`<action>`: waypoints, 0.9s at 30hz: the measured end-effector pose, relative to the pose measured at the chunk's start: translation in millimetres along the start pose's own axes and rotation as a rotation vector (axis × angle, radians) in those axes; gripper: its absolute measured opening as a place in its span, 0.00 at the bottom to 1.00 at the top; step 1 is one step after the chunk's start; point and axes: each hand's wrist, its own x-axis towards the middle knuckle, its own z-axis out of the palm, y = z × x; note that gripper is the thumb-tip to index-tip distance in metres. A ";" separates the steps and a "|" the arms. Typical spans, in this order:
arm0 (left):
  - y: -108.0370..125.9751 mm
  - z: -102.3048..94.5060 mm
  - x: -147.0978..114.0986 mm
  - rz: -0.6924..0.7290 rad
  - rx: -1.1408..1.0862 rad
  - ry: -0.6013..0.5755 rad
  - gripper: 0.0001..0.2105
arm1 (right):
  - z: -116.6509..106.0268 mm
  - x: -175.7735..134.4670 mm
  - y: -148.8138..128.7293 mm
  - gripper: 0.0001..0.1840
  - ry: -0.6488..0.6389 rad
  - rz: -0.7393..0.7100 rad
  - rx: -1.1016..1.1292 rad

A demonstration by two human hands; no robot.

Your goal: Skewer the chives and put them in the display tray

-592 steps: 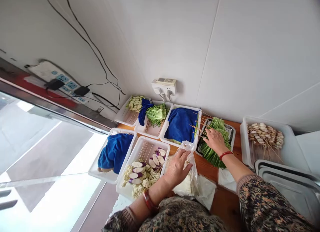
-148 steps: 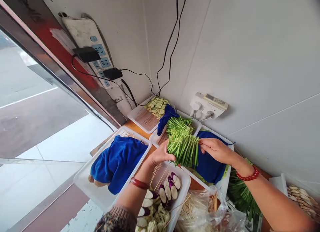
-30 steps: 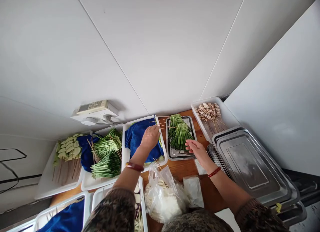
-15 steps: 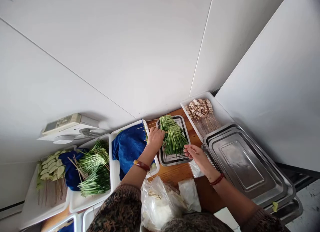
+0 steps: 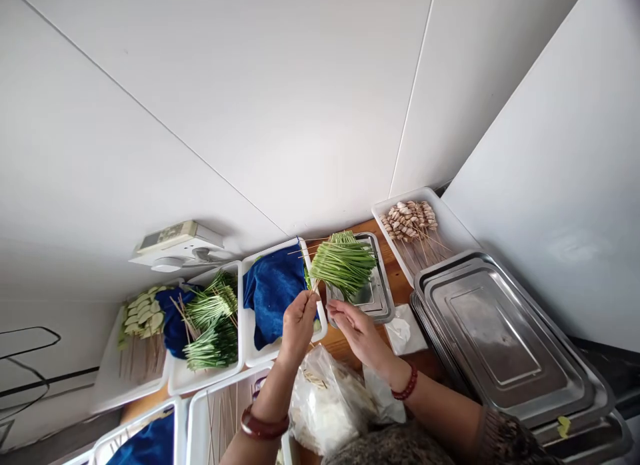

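Observation:
A bunch of green chive skewers (image 5: 347, 261) is raised over the small metal tray (image 5: 384, 303). My left hand (image 5: 300, 318) is closed round the stick ends, with the green stems fanning away to the upper right. My right hand (image 5: 361, 331), open with its fingers stretched out, is just below the greens at the tray's near edge and holds nothing. More green skewers (image 5: 343, 237) show behind the raised bunch. Part of the tray is hidden by the greens.
A white tray with a blue cloth (image 5: 274, 288) stands on the left, beyond it trays of chive skewers (image 5: 213, 345) and sliced-vegetable skewers (image 5: 144, 313). Right are pale brown skewers (image 5: 409, 219) and stacked metal trays (image 5: 500, 338). A plastic bag (image 5: 327, 401) lies close in front.
My left hand has drawn nearer with the chive skewers, which have lifted and turned over the tray. My right hand has moved left, below the greens. The view has shifted slightly.

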 end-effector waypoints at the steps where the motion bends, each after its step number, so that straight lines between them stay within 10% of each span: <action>1: 4.4 -3.1 -7.2 -0.044 -0.092 0.021 0.15 | 8.8 2.3 -6.1 0.20 -0.002 -0.048 -0.007; 9: 5.0 -14.5 -65.3 -0.030 -0.281 0.209 0.14 | 79.6 3.5 -36.7 0.10 0.118 -0.296 -0.069; 14: -11.9 -15.3 -93.2 0.072 -0.283 0.376 0.13 | 101.8 -10.6 -34.3 0.11 -0.034 -0.288 -0.112; 21: 1.0 -52.8 -126.9 0.269 0.052 0.330 0.11 | 85.2 -19.0 -52.8 0.13 -0.276 -0.164 0.017; 27: -14.6 -127.8 -119.0 0.043 -0.285 0.584 0.18 | 58.8 -21.5 -82.2 0.13 -0.444 0.090 0.094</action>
